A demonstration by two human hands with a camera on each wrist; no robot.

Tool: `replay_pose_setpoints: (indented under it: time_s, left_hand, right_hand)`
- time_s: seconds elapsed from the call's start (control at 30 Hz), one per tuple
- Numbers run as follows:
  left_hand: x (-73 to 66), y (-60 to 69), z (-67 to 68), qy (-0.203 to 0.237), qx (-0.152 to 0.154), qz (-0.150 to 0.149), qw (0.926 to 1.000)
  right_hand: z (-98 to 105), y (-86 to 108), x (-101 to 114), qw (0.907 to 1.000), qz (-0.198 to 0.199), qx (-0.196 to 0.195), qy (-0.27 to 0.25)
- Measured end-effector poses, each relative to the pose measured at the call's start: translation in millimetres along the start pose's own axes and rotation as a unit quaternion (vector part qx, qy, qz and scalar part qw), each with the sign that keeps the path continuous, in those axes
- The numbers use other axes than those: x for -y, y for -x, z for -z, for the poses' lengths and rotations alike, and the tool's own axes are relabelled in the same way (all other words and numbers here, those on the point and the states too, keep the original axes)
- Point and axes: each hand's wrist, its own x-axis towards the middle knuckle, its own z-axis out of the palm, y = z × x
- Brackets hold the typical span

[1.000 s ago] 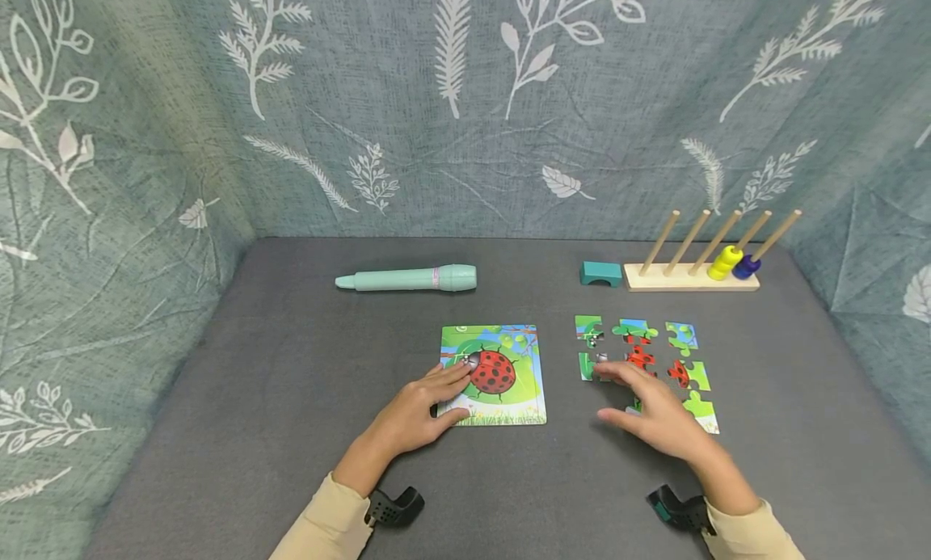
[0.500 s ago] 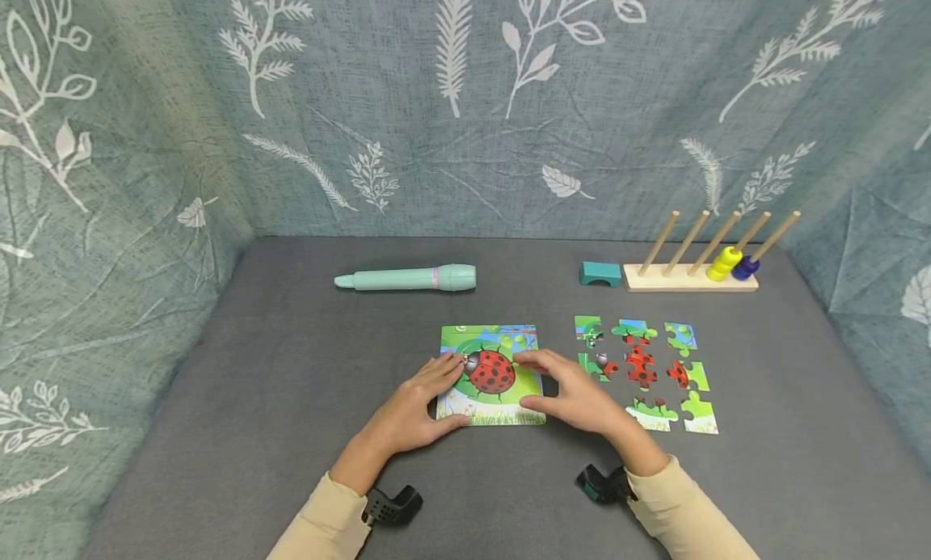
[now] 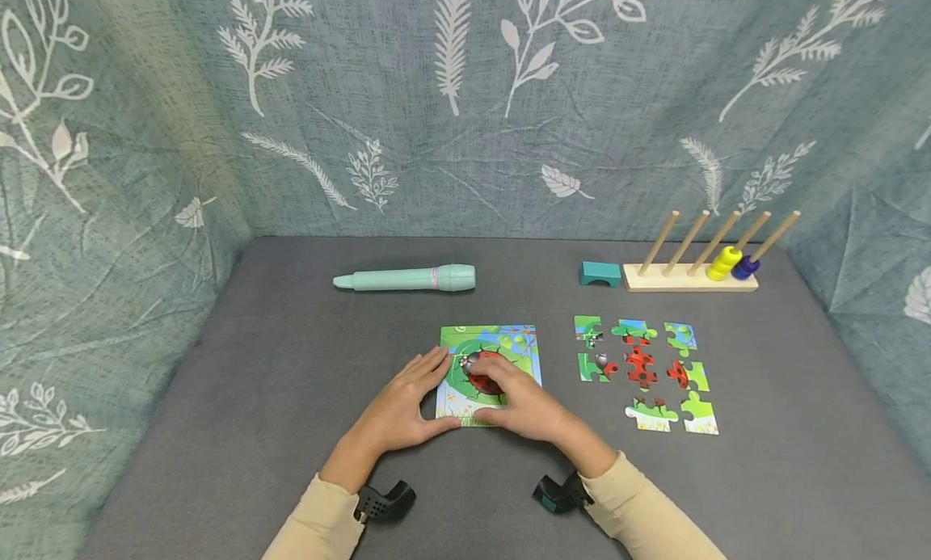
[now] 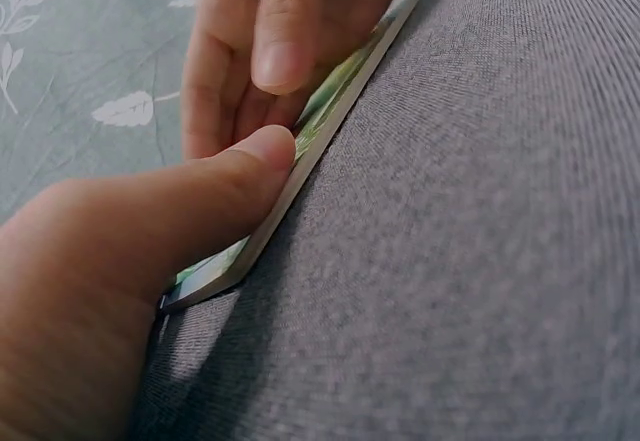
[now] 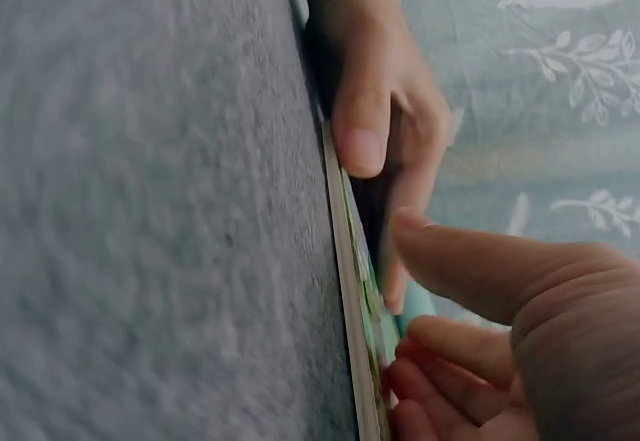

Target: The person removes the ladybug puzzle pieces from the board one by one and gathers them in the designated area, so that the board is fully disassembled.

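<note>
A square ladybug puzzle board [image 3: 522,346] lies flat on the dark grey table. On its left side rests my left hand [image 3: 396,402], fingers extended along the edge and thumb [image 4: 240,181] at the near left part. My right hand [image 3: 527,402] is over the board's middle and covers part of the ladybug. In the right wrist view its thumb [image 5: 460,261] and fingers [image 5: 460,351] are apart, with nothing seen between them. Loose puzzle pieces, such as a red spotted one [image 3: 641,368], lie in spaced rows right of the board.
Behind the board lies a pale green pen-shaped object [image 3: 403,279]. A teal arch block [image 3: 600,274] stands beside a wooden peg stand [image 3: 662,281] with yellow and dark blue rings. A patterned grey-green cloth [image 3: 465,164] hangs behind the table.
My right hand has moved left from over the loose pieces to the middle of the board. My left hand has shifted slightly left, staying at the board's left side.
</note>
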Motion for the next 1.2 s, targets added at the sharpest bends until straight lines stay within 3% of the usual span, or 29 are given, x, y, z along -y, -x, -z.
replay_pose_setpoints:
  time_s: [0.4,0.77,1.2]
  left_hand:
    - [-1.4,-0.5,0.9,0.000,-0.007,-0.007,1.0000]
    - [-1.0,-0.7,0.3,0.010,0.006,0.009,0.9999]
    - [-1.6,-1.0,1.0,0.012,0.005,0.011,0.9998]
  right_hand:
    - [-8,3.6,2,0.9977,0.034,-0.005,0.058]
    - [-13,4.6,3,0.9978,0.033,-0.039,0.042]
    - [-14,0.2,4,0.9978,0.035,-0.042,0.036]
